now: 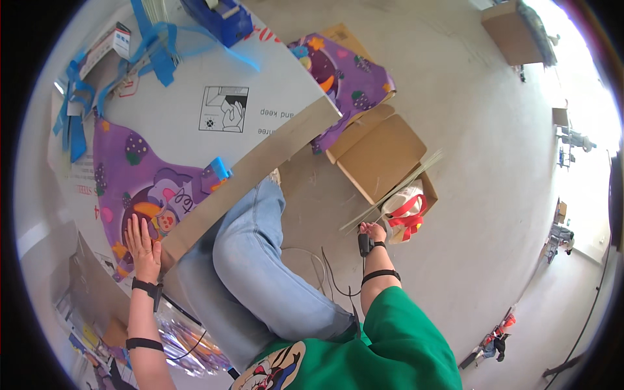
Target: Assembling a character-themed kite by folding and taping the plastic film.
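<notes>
My left hand lies flat, fingers outstretched, on a purple cloth printed with cartoon figures and fruit. The cloth is spread over the corner of a table, with a short blue strip at one corner. Down to the right, my right hand is closed around the lower part of a bundle of thin pale sticks. These slant across an open cardboard box. A white bag with red handles sits in the box's near end, close to my right hand.
Blue ribbons and a blue tape dispenser lie on the table's far side. Another purple printed cloth drapes over cardboard beyond the table edge. Cables trail beside my legs. A cardboard box stands far right.
</notes>
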`<move>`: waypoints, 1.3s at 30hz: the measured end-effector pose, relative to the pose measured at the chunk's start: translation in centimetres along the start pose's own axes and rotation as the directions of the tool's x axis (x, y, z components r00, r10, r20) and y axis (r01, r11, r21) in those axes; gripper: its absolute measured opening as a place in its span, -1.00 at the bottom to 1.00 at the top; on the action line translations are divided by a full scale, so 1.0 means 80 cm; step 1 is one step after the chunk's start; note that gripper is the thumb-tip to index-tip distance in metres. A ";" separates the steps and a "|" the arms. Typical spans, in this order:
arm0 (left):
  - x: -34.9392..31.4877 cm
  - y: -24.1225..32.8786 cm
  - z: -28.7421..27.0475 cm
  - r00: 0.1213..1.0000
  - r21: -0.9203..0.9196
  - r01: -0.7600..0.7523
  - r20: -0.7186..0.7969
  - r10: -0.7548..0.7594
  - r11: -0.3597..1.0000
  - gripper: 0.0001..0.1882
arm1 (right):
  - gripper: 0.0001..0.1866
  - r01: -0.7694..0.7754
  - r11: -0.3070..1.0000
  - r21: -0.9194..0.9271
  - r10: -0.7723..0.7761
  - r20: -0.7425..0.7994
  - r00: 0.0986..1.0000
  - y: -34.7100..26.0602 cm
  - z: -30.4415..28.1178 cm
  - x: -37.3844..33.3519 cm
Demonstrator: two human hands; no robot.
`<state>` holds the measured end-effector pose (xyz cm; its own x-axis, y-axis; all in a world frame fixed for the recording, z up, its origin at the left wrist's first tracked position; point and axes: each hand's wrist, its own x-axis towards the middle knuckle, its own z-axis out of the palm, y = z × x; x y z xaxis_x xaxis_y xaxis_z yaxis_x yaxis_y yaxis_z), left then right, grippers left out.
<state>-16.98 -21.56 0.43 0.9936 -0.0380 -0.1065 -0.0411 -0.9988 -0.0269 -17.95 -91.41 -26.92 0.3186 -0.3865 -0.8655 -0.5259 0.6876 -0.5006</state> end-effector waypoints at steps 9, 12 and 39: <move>-0.001 0.004 -0.006 0.995 -0.041 0.016 -0.096 -0.020 0.999 -0.30 | -0.64 -0.381 0.925 -0.012 0.367 0.293 0.883 -0.005 0.001 0.066; 0.025 0.014 0.011 0.982 -0.079 0.034 -0.182 -0.048 0.996 -0.40 | -0.75 0.067 0.994 -0.091 -0.029 0.364 0.931 -0.101 -0.097 0.109; -0.019 0.057 -0.010 0.831 -0.228 0.264 -0.440 -0.341 0.937 -0.82 | -0.91 0.888 -0.326 0.324 0.161 0.945 -0.286 0.005 0.539 -0.473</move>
<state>-18.60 -26.09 1.30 0.8857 0.2958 0.3578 0.2481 -0.9530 0.1737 3.78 -49.95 6.33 0.5695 0.8017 0.1819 0.7100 -0.3682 -0.6002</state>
